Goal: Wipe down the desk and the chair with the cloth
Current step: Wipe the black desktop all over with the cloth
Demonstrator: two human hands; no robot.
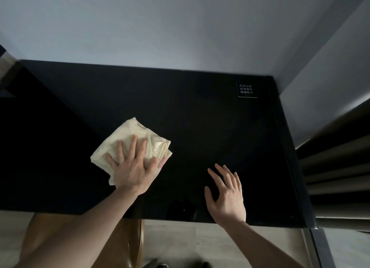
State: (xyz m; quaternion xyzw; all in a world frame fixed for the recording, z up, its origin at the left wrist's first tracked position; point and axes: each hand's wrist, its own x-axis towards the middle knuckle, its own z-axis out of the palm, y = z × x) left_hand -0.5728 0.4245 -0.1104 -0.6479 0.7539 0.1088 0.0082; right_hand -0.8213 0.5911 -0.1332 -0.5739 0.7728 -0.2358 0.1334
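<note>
Pressing flat, the left hand (132, 167) pins the folded cloth (133, 143) to the desk (200, 117), fingers spread apart on top, not clamped. Cloth sits left of centre, its long axis running near-left to far-right, most of it beyond the fingertips. Right hand (226, 195) rests open, fingers apart, nearer the right edge, holding nothing. Unwiped desk likely lies right and far; chair (136, 245) below the near edge, probably untouched.

Dim scene, soft daylight. Glossy black worktop (200, 117) nearly swallows detail; faint reflection near its front edge. Wall (180, 27) evenly lit, bluish. Wide-angle bending at frame edges. Left edge smeared by blur. Small sign's (247, 90) lettering unreadable.
</note>
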